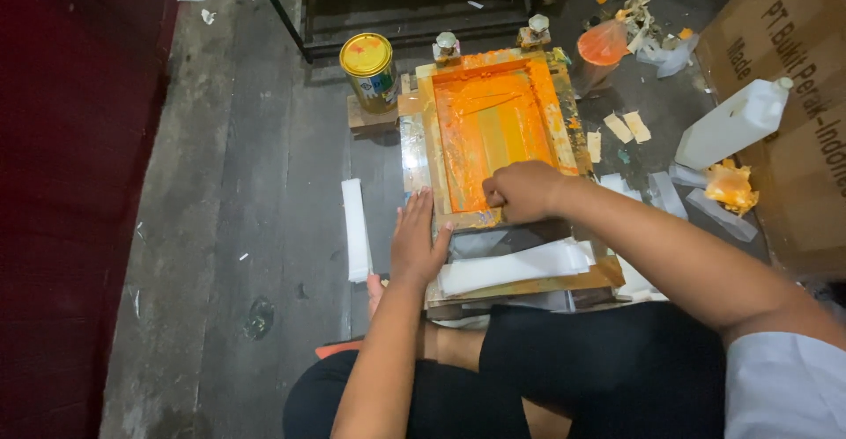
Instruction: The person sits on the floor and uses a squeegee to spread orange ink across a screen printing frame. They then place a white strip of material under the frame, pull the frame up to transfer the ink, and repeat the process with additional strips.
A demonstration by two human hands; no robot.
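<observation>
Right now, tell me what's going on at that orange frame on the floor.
A seated person is working a wooden screen frame coated with orange ink. The left hand presses flat on its near left corner. The right hand is closed in a fist at its near edge. White strips lie below; a yellow-lidded can stands nearby.

A makeshift screen-printing workshop set up on a bare floor.

A wooden printing frame point(493, 130) smeared with orange ink lies on a low board on the stained concrete floor point(264, 183), where the person sits. Around it stand a yellow-lidded tin can point(371, 70), a white plastic bottle point(733, 122) and a cardboard box point(793, 95), with ink-soiled rags point(730, 185) and white paper strips point(355, 227) scattered about: signs of rough, hands-on trade work.
</observation>
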